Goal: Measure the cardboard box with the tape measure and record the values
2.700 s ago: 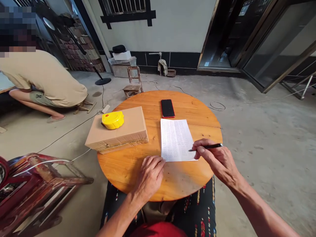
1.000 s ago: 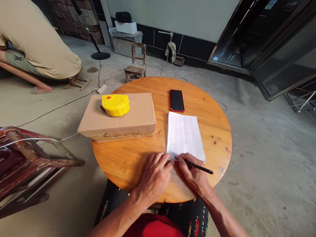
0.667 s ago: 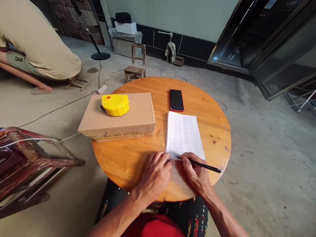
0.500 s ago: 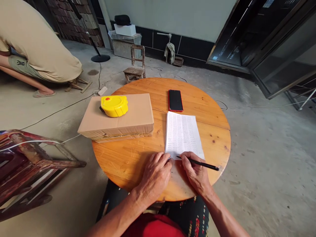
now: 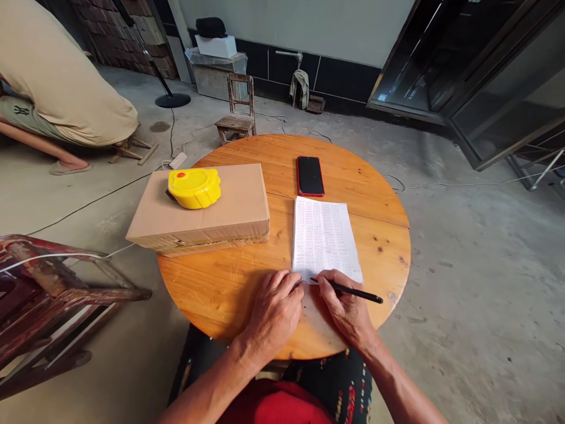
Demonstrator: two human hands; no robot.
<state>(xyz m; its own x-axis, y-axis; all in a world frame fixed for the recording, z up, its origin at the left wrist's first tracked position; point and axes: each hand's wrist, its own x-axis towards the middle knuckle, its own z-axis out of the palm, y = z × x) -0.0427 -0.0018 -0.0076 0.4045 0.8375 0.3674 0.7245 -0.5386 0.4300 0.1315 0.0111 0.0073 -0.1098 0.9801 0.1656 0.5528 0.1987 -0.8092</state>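
Observation:
A white paper stack (image 5: 324,235), its top sheet filled with rows of small handwritten characters, lies on the round wooden table (image 5: 379,259). My right hand (image 5: 346,306) grips a black pen (image 5: 359,293), its tip at the paper's bottom edge, left of the fingers. At the lower left corner of the paper rests my left hand (image 5: 276,306), its fingers bent and closed together over that corner. Its thumb is mostly hidden, and a small dark spot by the fingertips is too small to name. Beyond the paper lies a black phone (image 5: 310,175) with a red edge.
On the table's left, a cardboard box (image 5: 238,203) carries a yellow tape measure (image 5: 194,187). A small wooden chair (image 5: 238,112) stands behind the table. At far left are a crouching person (image 5: 66,82) and a worn wooden chair (image 5: 66,294). Cables (image 5: 97,200) cross the floor.
The whole view has shifted slightly, so things sit a little further left and up. Both hands keep their places on the paper; the pen tip has hardly moved along the bottom line.

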